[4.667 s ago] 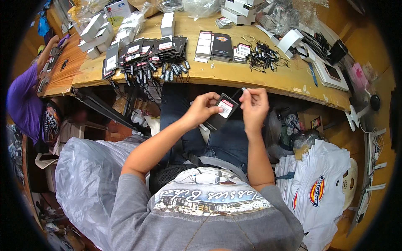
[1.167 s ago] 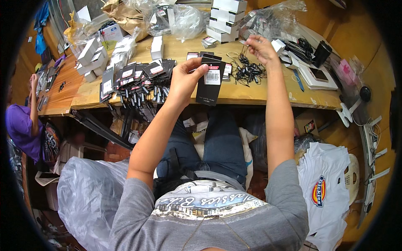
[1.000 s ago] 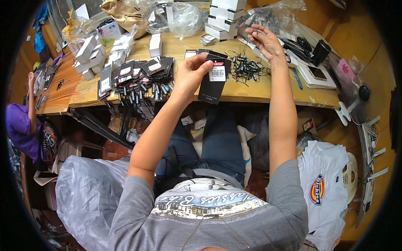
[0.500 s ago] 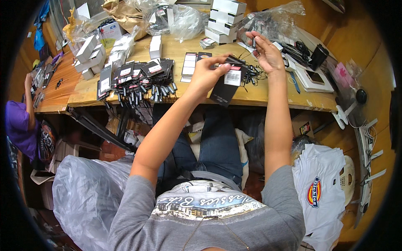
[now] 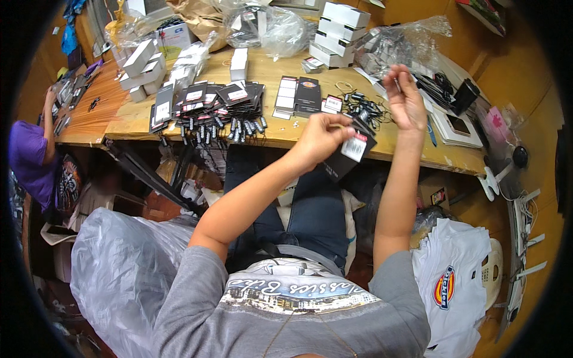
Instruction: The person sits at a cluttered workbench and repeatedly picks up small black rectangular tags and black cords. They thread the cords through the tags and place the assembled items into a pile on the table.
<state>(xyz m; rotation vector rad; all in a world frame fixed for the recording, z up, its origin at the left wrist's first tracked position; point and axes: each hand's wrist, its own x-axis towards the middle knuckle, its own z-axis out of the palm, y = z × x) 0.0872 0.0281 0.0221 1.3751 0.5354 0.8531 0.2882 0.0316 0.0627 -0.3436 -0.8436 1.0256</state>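
My left hand (image 5: pixel 322 142) is closed in a pinch on black hang tags (image 5: pixel 341 166), held tilted just off the table's front edge. The front tag carries a white barcode sticker with a red strip. My right hand (image 5: pixel 407 101) is raised to the right of the tags, its fingers loosely stretched and no thing visible in them. Between and behind the hands lies a tangle of black tag strings (image 5: pixel 362 108) with small seals. Flat black tags (image 5: pixel 308 94) and a white-stickered tag sheet (image 5: pixel 285 95) rest behind my left hand.
A large heap of strung black tags (image 5: pixel 221 101) covers the table's left part. White boxes (image 5: pixel 337 36) are stacked at the back, near clear plastic bags (image 5: pixel 280 30). A phone (image 5: pixel 458 124) and black cup (image 5: pixel 465 95) stand right. Far left, a person in a purple sleeve (image 5: pixel 33 146) works.
My left hand has lowered the tags a little toward me. My right hand has drawn away from the small black seal it pinched, and its fingers have straightened. The view has shifted slightly.
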